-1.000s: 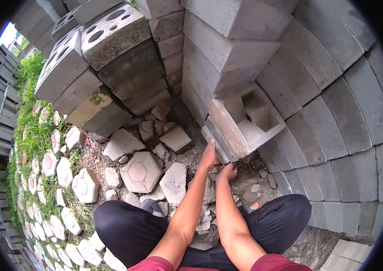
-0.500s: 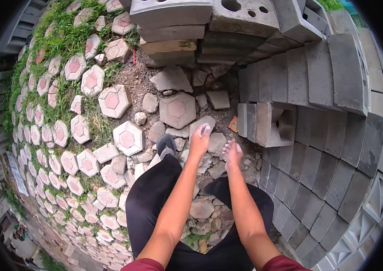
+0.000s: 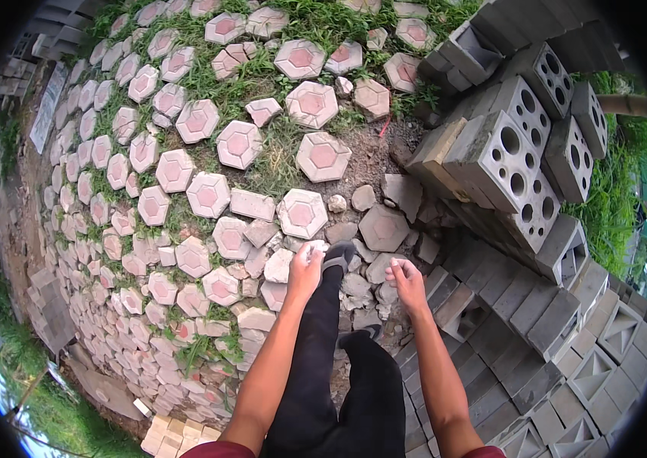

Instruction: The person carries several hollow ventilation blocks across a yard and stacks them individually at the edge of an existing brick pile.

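My left hand is closed in front of my left leg, its fingers curled together. Pale white shows at the fingertips; whether it is dust or a small piece, I cannot make out. To the right, my right hand hangs over the rubble with loosely curled fingers and nothing visible in them. Beyond and between the hands lies a grey hexagonal paver with a pinkish centre. Another hexagonal paver, paler with a pink centre, lies beyond my left hand. A pale broken chunk is beside that hand.
Rows of hexagonal pavers spread over grass to the left. Stacked grey blocks with round holes stand at the far right. More grey blocks are piled beside my right arm. My shoe is among broken pieces.
My view has swung left, bringing more of the paver field and the holed blocks into sight. My hands are farther apart, and my legs have come closer together.
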`<state>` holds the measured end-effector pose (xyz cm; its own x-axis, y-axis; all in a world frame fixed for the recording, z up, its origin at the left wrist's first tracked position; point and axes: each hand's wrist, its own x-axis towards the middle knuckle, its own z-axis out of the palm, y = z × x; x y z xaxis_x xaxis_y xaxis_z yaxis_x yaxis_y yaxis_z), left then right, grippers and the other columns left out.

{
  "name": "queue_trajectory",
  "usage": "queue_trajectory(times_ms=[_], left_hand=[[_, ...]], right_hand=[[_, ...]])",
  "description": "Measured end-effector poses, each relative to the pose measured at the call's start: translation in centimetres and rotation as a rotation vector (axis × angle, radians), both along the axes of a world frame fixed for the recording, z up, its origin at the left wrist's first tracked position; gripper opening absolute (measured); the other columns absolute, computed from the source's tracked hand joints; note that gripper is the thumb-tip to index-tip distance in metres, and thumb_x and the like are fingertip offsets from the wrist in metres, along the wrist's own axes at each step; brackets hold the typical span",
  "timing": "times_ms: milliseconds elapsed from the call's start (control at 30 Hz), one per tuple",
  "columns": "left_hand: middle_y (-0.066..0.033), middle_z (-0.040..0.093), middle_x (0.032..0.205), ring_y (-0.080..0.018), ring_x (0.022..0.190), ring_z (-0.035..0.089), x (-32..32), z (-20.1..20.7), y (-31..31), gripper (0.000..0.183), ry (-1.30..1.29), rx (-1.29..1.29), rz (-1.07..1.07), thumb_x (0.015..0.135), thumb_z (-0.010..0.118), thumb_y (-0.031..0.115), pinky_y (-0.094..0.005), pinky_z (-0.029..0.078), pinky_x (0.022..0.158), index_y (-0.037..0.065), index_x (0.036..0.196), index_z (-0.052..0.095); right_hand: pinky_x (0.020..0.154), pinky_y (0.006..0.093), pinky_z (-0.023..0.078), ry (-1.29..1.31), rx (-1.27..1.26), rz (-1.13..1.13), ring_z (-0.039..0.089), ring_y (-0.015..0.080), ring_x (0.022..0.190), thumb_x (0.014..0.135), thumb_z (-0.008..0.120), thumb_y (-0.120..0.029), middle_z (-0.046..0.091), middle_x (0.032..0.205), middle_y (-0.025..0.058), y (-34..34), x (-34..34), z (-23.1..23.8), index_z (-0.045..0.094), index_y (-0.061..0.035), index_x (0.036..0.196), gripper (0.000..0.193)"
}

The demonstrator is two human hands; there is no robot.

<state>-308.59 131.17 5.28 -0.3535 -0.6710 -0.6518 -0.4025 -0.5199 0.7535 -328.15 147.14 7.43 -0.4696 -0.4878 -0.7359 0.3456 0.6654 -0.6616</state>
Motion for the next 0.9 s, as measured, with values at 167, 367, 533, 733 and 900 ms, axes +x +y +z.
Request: queue_trajectory(times_ms=[167, 367, 533, 733, 900], left_hand=[[-0.0100, 0.065, 0.099, -0.0153, 0.087, 0.062, 4.8, 5.8, -4.3, 0.026, 0.157, -0.010, 0.325, 0.096, 0.049, 0.019, -0.0268, 0.047, 0.076, 0.002, 0.114, 0.055], [-0.0098, 0.065, 0.102, -0.0130, 0.088, 0.060, 11.0, 12.9, -6.8, 0.029, 0.181, -0.029, 0.418, 0.096, 0.047, 0.022, -0.0264, 0.046, 0.078, 0.002, 0.115, 0.056], [-0.0119, 0.064, 0.101, -0.0162, 0.089, 0.061, 14.2, 19.8, -7.9, 0.033, 0.237, -0.016, 0.675, 0.096, 0.044, 0.025, -0.0294, 0.049, 0.079, -0.001, 0.115, 0.054], [-0.0114, 0.065, 0.102, -0.0167, 0.090, 0.062, 15.5, 24.6, -9.6, 0.033, 0.197, 0.052, 0.927, 0.095, 0.047, 0.026, -0.0287, 0.049, 0.077, 0.000, 0.113, 0.056], [-0.0112, 0.065, 0.101, -0.0170, 0.089, 0.063, 15.3, 28.6, -15.6, 0.032, 0.316, -0.035, 0.946, 0.096, 0.046, 0.026, -0.0286, 0.050, 0.076, 0.000, 0.113, 0.056]], right_hand=[[0.068, 0.0238, 0.046, 0.024, -0.144, 0.161, 0.056, 0.0082, 0.074, 0.093, 0.056, -0.025, 0.061, 0.083, 0.0028, -12.5, 2.8, 5.2, 0.059, 0.0019, 0.101, 0.028], [0.071, 0.0222, 0.044, 0.073, -0.268, 0.437, 0.054, 0.0074, 0.078, 0.095, 0.054, -0.021, 0.060, 0.088, 0.0014, -21.6, 6.2, 14.1, 0.057, 0.0020, 0.105, 0.025], [0.072, 0.0225, 0.044, -0.044, -0.296, 0.441, 0.054, 0.0073, 0.078, 0.095, 0.055, -0.021, 0.060, 0.089, 0.0014, -24.5, 8.4, 20.6, 0.057, 0.0021, 0.106, 0.025], [0.073, 0.0223, 0.044, -0.077, -0.284, 0.621, 0.055, 0.0078, 0.078, 0.095, 0.054, -0.018, 0.060, 0.088, 0.0019, -28.8, 11.4, 24.4, 0.057, 0.0035, 0.104, 0.023], [0.072, 0.0239, 0.047, -0.168, -0.334, 0.779, 0.057, 0.0091, 0.078, 0.095, 0.053, -0.017, 0.060, 0.084, 0.0025, -35.8, 14.2, 26.5, 0.056, 0.0034, 0.103, 0.022]])
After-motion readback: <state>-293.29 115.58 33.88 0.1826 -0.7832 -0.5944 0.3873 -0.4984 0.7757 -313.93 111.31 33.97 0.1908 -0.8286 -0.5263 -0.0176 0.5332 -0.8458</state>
